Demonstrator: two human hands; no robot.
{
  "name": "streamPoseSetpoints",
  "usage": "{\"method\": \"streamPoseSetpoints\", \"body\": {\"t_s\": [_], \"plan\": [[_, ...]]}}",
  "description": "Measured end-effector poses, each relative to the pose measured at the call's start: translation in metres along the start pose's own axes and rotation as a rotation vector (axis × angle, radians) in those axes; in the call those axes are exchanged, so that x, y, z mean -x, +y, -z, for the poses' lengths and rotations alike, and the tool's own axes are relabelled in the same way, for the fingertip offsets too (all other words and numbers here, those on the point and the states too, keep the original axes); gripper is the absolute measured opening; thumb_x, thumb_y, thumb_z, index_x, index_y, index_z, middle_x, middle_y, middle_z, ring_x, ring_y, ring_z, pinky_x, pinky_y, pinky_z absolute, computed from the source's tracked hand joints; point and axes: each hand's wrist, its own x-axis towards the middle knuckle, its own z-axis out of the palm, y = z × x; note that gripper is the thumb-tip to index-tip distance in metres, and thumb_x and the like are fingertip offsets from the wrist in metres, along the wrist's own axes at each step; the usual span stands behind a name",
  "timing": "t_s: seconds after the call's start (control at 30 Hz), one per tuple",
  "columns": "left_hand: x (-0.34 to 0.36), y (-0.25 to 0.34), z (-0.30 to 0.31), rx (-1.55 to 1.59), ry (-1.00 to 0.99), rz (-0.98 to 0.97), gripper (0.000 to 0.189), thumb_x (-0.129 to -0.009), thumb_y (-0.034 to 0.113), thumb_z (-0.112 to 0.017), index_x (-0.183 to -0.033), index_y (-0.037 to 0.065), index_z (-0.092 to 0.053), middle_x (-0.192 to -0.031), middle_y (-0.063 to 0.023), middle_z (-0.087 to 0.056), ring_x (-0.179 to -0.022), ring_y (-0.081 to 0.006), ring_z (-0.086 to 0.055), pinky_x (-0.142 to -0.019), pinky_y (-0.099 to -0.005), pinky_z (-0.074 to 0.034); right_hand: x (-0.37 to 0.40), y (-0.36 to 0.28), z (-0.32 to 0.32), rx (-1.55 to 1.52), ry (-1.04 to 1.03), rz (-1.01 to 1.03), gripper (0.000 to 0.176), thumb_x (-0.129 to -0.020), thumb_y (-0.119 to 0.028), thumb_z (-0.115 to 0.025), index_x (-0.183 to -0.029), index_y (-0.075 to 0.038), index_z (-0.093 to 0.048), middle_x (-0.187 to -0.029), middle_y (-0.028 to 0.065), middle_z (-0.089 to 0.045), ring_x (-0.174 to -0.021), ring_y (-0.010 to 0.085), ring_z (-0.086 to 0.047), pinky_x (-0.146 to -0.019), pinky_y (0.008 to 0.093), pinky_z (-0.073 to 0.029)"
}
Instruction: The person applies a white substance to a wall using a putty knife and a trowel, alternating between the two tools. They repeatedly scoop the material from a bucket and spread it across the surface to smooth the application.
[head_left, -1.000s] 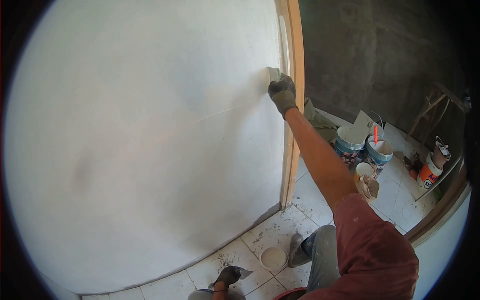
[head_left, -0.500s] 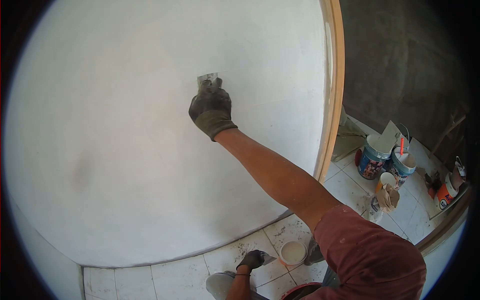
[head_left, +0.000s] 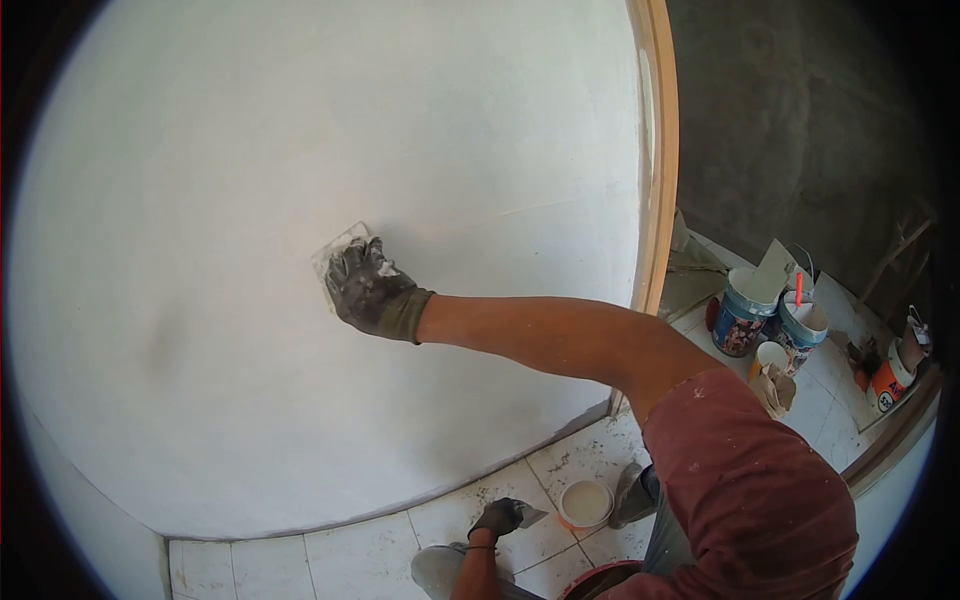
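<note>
My right hand, in a dark glove smeared with white, presses a flat putty scraper against the white wall. The fingers lie over the scraper and cover much of it. Lower down near the floor, my left hand, also gloved, is closed around a putty knife whose pointed-looking metal blade sticks out to the right; its handle is hidden in the fist. Right of that blade stands a small tub of off-white paste on the tiles.
A wooden door frame edges the wall on the right. Beyond it, paint buckets, a crumpled paper bag and an orange-white can stand on the tiled floor. A red bucket rim shows by my legs.
My right hand has moved down and left across the wall with the scraper, and the scraper has tilted. My left hand has barely shifted, still around the putty knife.
</note>
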Motion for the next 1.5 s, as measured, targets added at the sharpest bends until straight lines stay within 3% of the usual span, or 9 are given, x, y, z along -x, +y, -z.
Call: {"method": "streamPoseSetpoints", "body": {"t_s": [0.13, 0.37, 0.47, 0.53, 0.73, 0.97, 1.13, 1.27, 1.5], "plan": [[-0.011, -0.018, -0.018, -0.047, 0.004, -0.016, 0.035, -0.079, 0.031, -0.061, -0.098, 0.002, -0.067, -0.091, -0.0216, -0.068, -0.090, -0.0375, -0.065, -0.084, -0.0426, -0.051, 0.047, 0.055, 0.005, -0.119, 0.196, 0.173, 0.034, -0.078, -0.011, -0.058, -0.103, 0.012, -0.063, -0.110, 0.0283, -0.062, -0.111, 0.0418, -0.057, -0.097, 0.0595, -0.044], [-0.014, -0.022, -0.023, -0.075, -0.071, 0.042, 0.036, -0.083, 0.034, -0.055, -0.100, 0.005, -0.067, -0.088, -0.0222, -0.067, -0.086, -0.0388, -0.065, -0.080, -0.0438, -0.051, 0.148, 0.163, -0.021, -0.142, 0.157, 0.262, 0.029, -0.080, -0.012, -0.053, -0.103, 0.005, -0.061, -0.110, 0.0196, -0.060, -0.116, 0.0370, -0.052, -0.106, 0.0574, -0.036], [-0.023, -0.031, -0.033, -0.093, -0.117, -0.014, 0.038, -0.083, 0.031, -0.055, -0.096, -0.002, -0.067, -0.100, -0.0261, -0.065, -0.097, -0.0402, -0.062, -0.087, -0.0452, -0.049, 0.196, 0.212, -0.036, 0.457, -0.189, 0.372, 0.037, -0.095, -0.019, -0.040, -0.129, -0.007, -0.048, -0.136, 0.0119, -0.048, -0.130, 0.0286, -0.042, -0.116, 0.0521, -0.022], [-0.019, -0.021, -0.028, -0.028, -0.182, 0.117, 0.037, -0.083, 0.031, -0.053, -0.096, -0.001, -0.067, -0.100, -0.0264, -0.065, -0.097, -0.0399, -0.063, -0.087, -0.0452, -0.049, 0.227, 0.242, -0.033, -0.101, -0.422, 0.169, 0.039, -0.100, -0.026, -0.032, -0.136, -0.015, -0.043, -0.141, 0.0052, -0.044, -0.134, 0.0236, -0.035, -0.118, 0.0478, -0.016], [-0.039, -0.063, -0.064, -0.084, -0.240, -0.017, 0.036, -0.083, 0.029, -0.052, -0.099, 0.002, -0.067, -0.103, -0.0253, -0.064, -0.098, -0.0392, -0.062, -0.088, -0.0451, -0.049, 0.336, 0.295, -0.065, -0.064, -0.330, 0.043, 0.039, -0.090, -0.027, -0.048, -0.127, -0.018, -0.057, -0.139, 0.0008, -0.050, -0.133, 0.0268, -0.039, -0.117, 0.0501, -0.017], [-0.037, -0.056, -0.059, -0.131, -0.277, -0.039, 0.034, -0.086, 0.028, -0.049, -0.106, 0.008, -0.067, -0.106, -0.0237, -0.064, -0.100, -0.0389, -0.061, -0.090, -0.0439, -0.049, 0.414, 0.185, -0.114, -0.199, -0.169, -0.713, 0.048, -0.082, -0.009, -0.054, -0.130, -0.013, -0.054, -0.129, 0.0102, -0.055, -0.125, 0.0299, -0.047, -0.106, 0.0452, -0.036], [-0.025, -0.034, -0.043, -0.056, -0.259, -0.012, 0.034, -0.087, 0.025, -0.045, -0.110, 0.014, -0.067, -0.104, -0.0217, -0.065, -0.097, -0.0384, -0.062, -0.089, -0.0446, -0.049, 0.366, 0.114, -0.088, -0.444, -0.266, -1.162, 0.050, -0.080, -0.010, -0.055, -0.130, -0.011, -0.053, -0.124, 0.0159, -0.058, -0.109, 0.0339, -0.056, -0.091, 0.0425, -0.047], [-0.009, -0.004, -0.017, -0.053, -0.233, -0.023, 0.035, -0.087, 0.023, -0.044, -0.111, 0.015, -0.067, -0.102, -0.0210, -0.066, -0.096, -0.0373, -0.063, -0.088, -0.0444, -0.050, 0.370, 0.120, -0.102, -0.736, -0.009, -1.570, 0.037, -0.082, -0.018, -0.053, -0.115, -0.005, -0.062, -0.098, 0.0231, -0.066, -0.092, 0.0391, -0.063, -0.084, 0.0445, -0.051], [-0.009, 0.000, -0.012, -0.021, -0.124, -0.094, 0.031, -0.085, 0.028, -0.050, -0.101, 0.008, -0.067, -0.089, -0.0221, -0.066, -0.086, -0.0386, -0.063, -0.081, -0.0439, -0.051, 0.289, 0.163, -0.097, -0.410, 0.004, -1.670, 0.031, -0.086, -0.023, -0.050, -0.109, -0.006, -0.064, -0.093, 0.0206, -0.068, -0.087, 0.0366, -0.065, -0.079, 0.0415, -0.052]]}}
